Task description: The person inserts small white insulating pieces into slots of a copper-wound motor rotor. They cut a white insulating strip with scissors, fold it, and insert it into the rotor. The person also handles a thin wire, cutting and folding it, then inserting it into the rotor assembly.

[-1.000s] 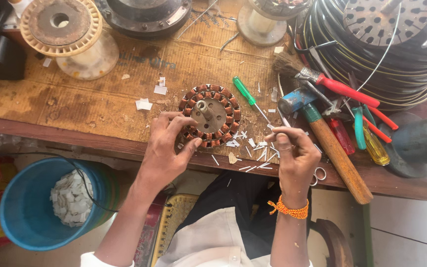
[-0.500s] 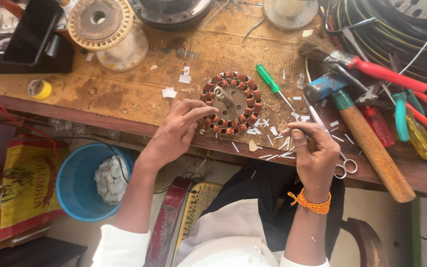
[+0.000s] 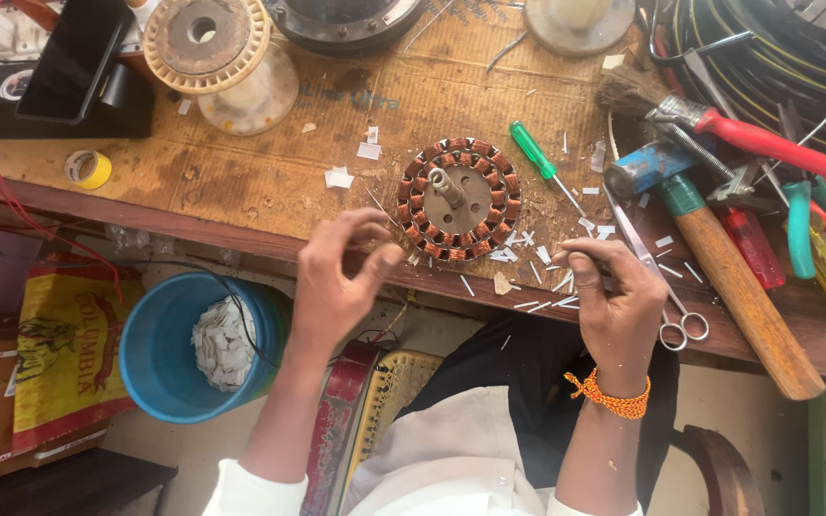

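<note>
Our left hand [image 3: 341, 277] curls open beside the copper-wound stator [image 3: 459, 199]; our right hand [image 3: 614, 296] pinches, perhaps, a paper sliver, with scissors [image 3: 657, 282] and hammer [image 3: 719, 253] alongside.

Round stator [image 3: 458, 199] of glossy copper windings around dull grey metal; worn, stained, rough wooden surface [image 3: 241, 172]; smooth blue plastic bucket [image 3: 160, 349]; matt wooden hammer handle [image 3: 743, 296].

The one camera sat on my head and looked almost straight down from close above, facing the near edge of the wooden tabletop [image 3: 241, 182], with my left hand [image 3: 336, 277] and right hand [image 3: 619, 306] low in the middle and my lap and the floor beneath.
</note>
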